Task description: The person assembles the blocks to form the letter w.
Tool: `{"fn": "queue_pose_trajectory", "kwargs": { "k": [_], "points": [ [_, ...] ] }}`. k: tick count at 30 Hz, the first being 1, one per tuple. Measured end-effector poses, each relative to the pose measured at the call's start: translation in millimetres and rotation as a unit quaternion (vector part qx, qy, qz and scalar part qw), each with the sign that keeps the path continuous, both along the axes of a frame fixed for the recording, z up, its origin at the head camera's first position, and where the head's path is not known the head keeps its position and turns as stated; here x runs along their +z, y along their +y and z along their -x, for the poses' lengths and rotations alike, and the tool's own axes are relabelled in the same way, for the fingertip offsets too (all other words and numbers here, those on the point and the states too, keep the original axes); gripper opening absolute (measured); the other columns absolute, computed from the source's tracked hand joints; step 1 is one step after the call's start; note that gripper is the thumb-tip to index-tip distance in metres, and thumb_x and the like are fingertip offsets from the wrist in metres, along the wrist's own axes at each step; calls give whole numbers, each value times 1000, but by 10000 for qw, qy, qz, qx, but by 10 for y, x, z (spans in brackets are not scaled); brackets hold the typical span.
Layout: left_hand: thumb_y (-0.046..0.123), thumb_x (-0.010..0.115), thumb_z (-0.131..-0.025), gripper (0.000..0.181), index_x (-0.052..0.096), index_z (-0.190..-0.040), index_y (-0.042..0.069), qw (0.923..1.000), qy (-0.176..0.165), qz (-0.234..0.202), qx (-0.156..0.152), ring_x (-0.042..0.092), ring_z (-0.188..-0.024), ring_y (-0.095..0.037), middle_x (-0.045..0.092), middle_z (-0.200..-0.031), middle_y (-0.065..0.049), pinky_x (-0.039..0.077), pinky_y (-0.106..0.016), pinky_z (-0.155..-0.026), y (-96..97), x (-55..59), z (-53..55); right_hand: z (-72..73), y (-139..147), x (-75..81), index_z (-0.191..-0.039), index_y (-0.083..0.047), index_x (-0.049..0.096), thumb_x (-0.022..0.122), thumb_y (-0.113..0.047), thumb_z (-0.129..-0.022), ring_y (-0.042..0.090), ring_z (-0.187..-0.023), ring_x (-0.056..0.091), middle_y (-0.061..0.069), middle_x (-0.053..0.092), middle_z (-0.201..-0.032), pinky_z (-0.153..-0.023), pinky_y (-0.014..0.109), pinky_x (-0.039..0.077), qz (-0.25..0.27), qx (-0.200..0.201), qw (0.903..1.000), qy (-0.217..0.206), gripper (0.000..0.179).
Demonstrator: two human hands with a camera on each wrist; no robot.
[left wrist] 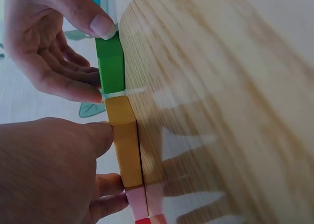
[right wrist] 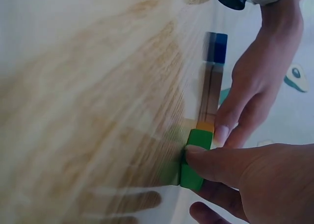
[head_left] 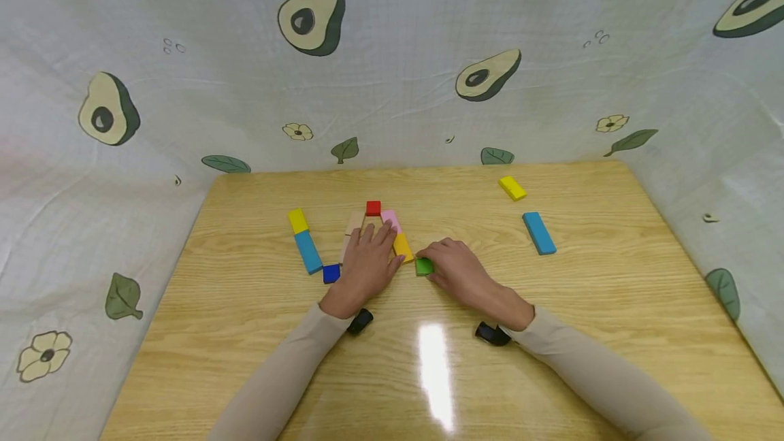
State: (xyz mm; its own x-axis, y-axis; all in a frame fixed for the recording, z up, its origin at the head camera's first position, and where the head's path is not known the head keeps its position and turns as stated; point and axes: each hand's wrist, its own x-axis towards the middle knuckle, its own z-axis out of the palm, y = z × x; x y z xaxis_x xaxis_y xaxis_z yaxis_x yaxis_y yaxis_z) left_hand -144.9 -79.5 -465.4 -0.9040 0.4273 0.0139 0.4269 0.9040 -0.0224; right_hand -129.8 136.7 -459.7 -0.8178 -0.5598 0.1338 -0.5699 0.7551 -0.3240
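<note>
My right hand (head_left: 461, 272) pinches a small green block (head_left: 424, 267) between thumb and fingers, low on the table. Just left of it lies an orange block (head_left: 401, 248), end to end with a pink block (head_left: 390, 219) in a slanted row. With its fingers spread and fairly straight, my left hand (head_left: 367, 265) rests over these blocks; in the left wrist view its thumb and fingertips touch the orange and pink sides. A red block (head_left: 373, 208) sits at the row's top. Beige blocks (head_left: 354, 223) slope down the other side, partly hidden under the left hand.
A dark blue block (head_left: 331, 273) lies left of the left hand, near a light blue block (head_left: 308, 252) that meets a yellow block (head_left: 298, 221). Farther right on the wooden table (head_left: 588, 332) are another yellow block (head_left: 512, 188) and light blue block (head_left: 539, 233). Patterned cloth (head_left: 392, 87) hangs behind.
</note>
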Motion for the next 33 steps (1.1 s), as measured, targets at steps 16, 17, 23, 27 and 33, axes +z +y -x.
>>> {"fn": "queue_pose_trajectory", "kwargs": {
  "k": [16, 17, 23, 27, 33],
  "points": [
    [47, 53, -110, 61, 49, -159, 10, 9999, -102, -81, 18, 44, -146, -37, 43, -167, -8, 32, -56, -120, 0, 6, 15, 111, 724, 13, -143, 2, 62, 84, -14, -92, 46, -133, 55, 23, 61, -145, -108, 65, 44, 436, -389, 9982, -102, 57],
    [47, 53, -110, 61, 49, -159, 10, 9999, -103, -89, 17, 44, -146, -37, 43, -167, -8, 32, -56, -120, 0, 8, 15, 131, 811, 16, -144, 3, 60, 84, -15, -92, 47, -135, 53, 24, 59, -147, -110, 66, 42, 418, -422, 9981, -140, 60],
    [47, 51, -111, 62, 47, -160, 10, 9999, -77, -100, -16, 44, -146, -37, 43, -167, -9, 32, -56, -121, 5, 7, 13, 227, 1327, 77, -151, 7, 52, 84, -15, -91, 54, -143, 41, 29, 46, -158, -115, 72, 31, 228, -561, 9974, -401, 71],
    [47, 52, -111, 62, 48, -160, 10, 9999, -90, -105, -16, 44, -146, -37, 43, -167, -9, 32, -56, -121, 8, 10, 11, 271, 1611, 98, -152, 8, 50, 86, -19, -90, 57, -144, 38, 32, 40, -160, -111, 78, 29, 166, -660, 9965, -486, 76],
    [46, 52, -111, 61, 47, -160, 10, 9999, -142, -87, -4, 44, -147, -37, 42, -167, -9, 32, -56, -121, 10, 7, 15, 328, 1905, 70, -153, 8, 48, 88, -24, -88, 58, -144, 35, 33, 38, -161, -108, 79, 30, -18, -709, 9958, -570, 83]
  ]
}}
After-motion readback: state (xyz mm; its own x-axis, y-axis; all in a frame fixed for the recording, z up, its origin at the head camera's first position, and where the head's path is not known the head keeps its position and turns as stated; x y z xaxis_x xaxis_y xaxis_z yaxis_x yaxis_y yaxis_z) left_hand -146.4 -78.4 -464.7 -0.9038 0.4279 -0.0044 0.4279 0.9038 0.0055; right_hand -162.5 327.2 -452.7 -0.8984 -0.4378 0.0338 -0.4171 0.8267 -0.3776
